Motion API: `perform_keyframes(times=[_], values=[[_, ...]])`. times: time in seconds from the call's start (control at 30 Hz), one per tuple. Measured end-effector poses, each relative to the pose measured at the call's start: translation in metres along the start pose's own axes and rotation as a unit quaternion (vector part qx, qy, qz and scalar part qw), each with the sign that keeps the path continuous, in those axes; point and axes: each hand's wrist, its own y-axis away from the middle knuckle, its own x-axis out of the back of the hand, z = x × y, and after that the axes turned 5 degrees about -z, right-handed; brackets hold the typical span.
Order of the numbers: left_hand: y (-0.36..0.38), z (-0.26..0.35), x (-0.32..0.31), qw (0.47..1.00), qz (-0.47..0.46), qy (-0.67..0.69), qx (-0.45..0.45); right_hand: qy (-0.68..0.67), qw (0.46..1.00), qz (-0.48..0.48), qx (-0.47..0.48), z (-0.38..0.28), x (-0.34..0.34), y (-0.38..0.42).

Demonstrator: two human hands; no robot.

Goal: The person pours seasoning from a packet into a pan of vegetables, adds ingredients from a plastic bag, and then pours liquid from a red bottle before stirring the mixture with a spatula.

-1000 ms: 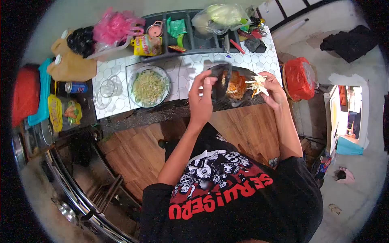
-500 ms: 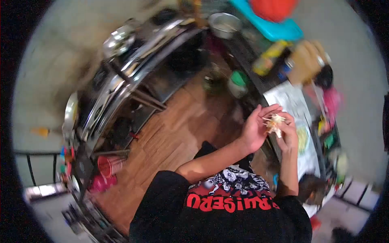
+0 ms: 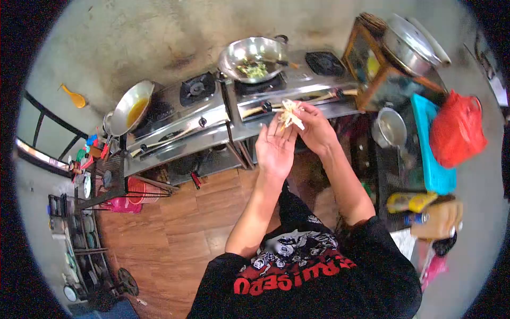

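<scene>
On my feed, the right hand (image 3: 317, 129) pinches pale shreds (image 3: 290, 115) upper centre of the frame, the left hand (image 3: 276, 151) open, palm up; close cupping should catch strays.

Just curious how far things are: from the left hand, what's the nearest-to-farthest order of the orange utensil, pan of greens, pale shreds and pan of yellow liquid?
From the left hand:
1. Pale shreds, by its fingertips
2. Pan of greens, ahead
3. Pan of yellow liquid, left
4. Orange utensil, far left

Metal stove (image 3: 183, 123) — left wok (image 3: 122, 109), right wok (image 3: 232, 57) atop
</scene>
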Motion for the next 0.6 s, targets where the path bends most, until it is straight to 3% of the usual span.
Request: perform_keyframes(times=[0.1,0.17,0.2,0.27,0.37,0.4,0.43,0.5,0.53,0.6], values=[[-0.078,0.016,-0.007,0.997,0.038,-0.041,-0.061,-0.013,1.0,0.015,-0.003,-0.016,0.018,-0.098],[-0.123,0.025,0.007,0.996,0.0,-0.054,-0.071,0.088,0.995,0.036,0.013,-0.018,0.052,-0.171],[-0.138,0.028,0.011,0.994,0.043,-0.065,-0.081,0.136,0.988,0.067,-0.012,-0.028,0.052,-0.196],[-0.157,0.041,0.017,0.988,0.075,-0.094,-0.098,0.256,0.966,0.038,0.001,-0.028,0.078,-0.257],[-0.169,0.062,0.029,0.965,0.175,-0.126,-0.146,0.513,0.858,-0.026,0.013,-0.018,0.109,-0.329],[-0.168,0.068,0.035,0.953,0.223,-0.134,-0.155,0.644,0.764,-0.039,-0.019,-0.025,0.103,-0.339],[-0.165,0.076,0.041,0.938,0.27,-0.145,-0.164,0.644,0.764,-0.041,-0.025,-0.018,0.114,-0.353],[-0.156,0.096,0.067,0.934,0.298,-0.11,-0.161,0.736,0.646,-0.149,0.14,0.002,0.131,-0.377],[-0.157,0.101,0.068,0.91,0.364,-0.089,-0.177,0.733,0.649,-0.158,0.132,0.006,0.135,-0.382],[-0.145,0.118,0.095,0.909,0.36,-0.086,-0.189,0.715,0.677,-0.15,0.092,0.01,0.136,-0.392]])
